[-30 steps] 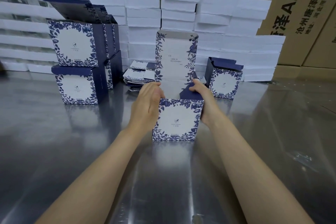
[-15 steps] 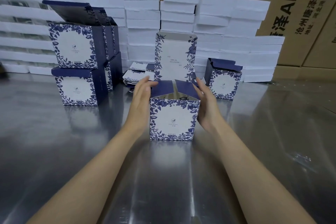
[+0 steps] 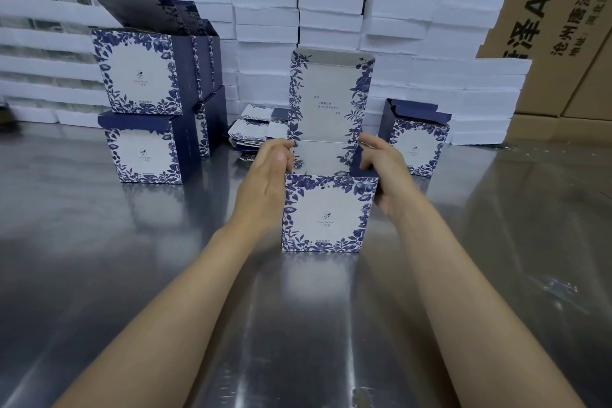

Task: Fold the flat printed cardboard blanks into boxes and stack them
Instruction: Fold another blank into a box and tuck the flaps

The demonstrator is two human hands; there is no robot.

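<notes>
A blue-and-white floral box stands on the steel table in front of me, its top open and its long lid standing upright at the back. My left hand lies against the box's left wall, fingertips reaching over the top edge. My right hand grips the right side, fingers curled over the dark blue side flap. Finished boxes are stacked two high at the left, an upper box on a lower box. A pile of flat blanks lies behind my left hand.
Another folded box with its flaps up stands at the right rear. Stacks of white flat packs line the back of the table, and brown shipping cartons rise behind them.
My hands went from the box's top to flat against its sides as the side flaps sprang open. Now the fingers of both reach over the top edges, the right curling on its flap.
</notes>
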